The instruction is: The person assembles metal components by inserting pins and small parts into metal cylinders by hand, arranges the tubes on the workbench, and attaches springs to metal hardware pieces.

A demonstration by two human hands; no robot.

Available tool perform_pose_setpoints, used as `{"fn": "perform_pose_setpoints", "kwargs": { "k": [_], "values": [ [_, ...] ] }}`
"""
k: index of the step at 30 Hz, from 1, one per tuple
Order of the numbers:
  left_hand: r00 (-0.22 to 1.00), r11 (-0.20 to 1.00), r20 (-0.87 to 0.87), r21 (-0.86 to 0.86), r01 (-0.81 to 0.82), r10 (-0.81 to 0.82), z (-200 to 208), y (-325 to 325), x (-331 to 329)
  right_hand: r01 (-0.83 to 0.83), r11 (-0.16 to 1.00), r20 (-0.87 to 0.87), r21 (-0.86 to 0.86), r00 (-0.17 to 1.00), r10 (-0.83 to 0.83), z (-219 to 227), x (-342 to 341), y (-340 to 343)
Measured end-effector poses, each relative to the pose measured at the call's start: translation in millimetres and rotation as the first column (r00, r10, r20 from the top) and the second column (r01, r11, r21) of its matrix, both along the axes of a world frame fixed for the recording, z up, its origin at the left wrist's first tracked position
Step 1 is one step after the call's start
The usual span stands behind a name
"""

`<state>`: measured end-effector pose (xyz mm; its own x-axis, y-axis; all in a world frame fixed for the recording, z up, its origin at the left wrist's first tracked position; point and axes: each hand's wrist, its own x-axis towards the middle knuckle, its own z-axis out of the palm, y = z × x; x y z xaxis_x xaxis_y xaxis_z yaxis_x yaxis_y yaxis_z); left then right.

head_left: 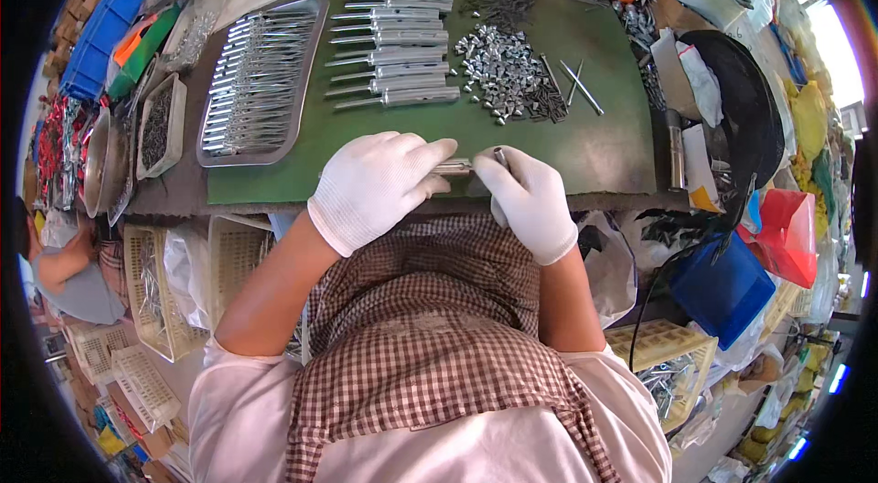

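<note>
Both my hands wear white knit gloves and meet over the near edge of the green mat. My left hand (375,186) is closed around a shiny metal tube (453,168), whose right end shows past the fingers. At that end, my right hand (526,199) pinches a small dark metal piece (499,155), mostly covered by the fingers. Beyond my hands lies a column of silver tubes with thin rods sticking out leftward (402,62). To its right are a heap of small silver caps (503,71), dark pins (498,3) and two crossed thin rods (583,88).
A metal tray (208,150) of slender silver rods stands left on the green mat (604,149). A dark upright cylinder (675,149) is at the mat's right. Beside the bench are a blue bin (722,286), a red bin (788,236) and cream crates (151,291). Someone sits far left.
</note>
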<state>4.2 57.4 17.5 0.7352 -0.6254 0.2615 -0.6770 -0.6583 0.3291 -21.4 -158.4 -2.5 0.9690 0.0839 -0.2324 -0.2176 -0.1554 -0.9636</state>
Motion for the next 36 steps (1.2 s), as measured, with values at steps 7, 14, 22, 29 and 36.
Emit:
{"fn": "perform_pose_setpoints", "kwargs": {
  "k": [7, 14, 22, 29, 36],
  "values": [
    [0.986, 0.997, -0.167, -0.075, -0.017, 0.004, -1, -1, 5, -0.012, 0.985, 0.151, -0.174, 0.988, 0.038, 1, 9, -1],
    [0.981, 0.996, -0.189, -0.059, -0.062, 0.050, -1, -3, 3, 0.041, 0.975, 0.334, -0.217, 0.942, 0.034, -6, 12, -11],
    [0.982, 0.987, -0.154, -0.100, -0.126, 0.110, -7, -8, 3, 0.040, 0.966, 0.337, -0.256, 0.940, 0.050, -2, 12, -13],
    [0.979, 0.983, -0.162, -0.118, -0.143, 0.123, -8, -11, 2, 0.026, 0.979, 0.359, -0.202, 0.932, 0.050, -6, 13, -14],
    [0.986, 0.989, -0.085, 0.007, -0.145, 0.145, -5, -17, -5, 0.229, 0.874, 0.481, -0.430, 0.876, 0.007, -9, 29, -35]
  ]
}}
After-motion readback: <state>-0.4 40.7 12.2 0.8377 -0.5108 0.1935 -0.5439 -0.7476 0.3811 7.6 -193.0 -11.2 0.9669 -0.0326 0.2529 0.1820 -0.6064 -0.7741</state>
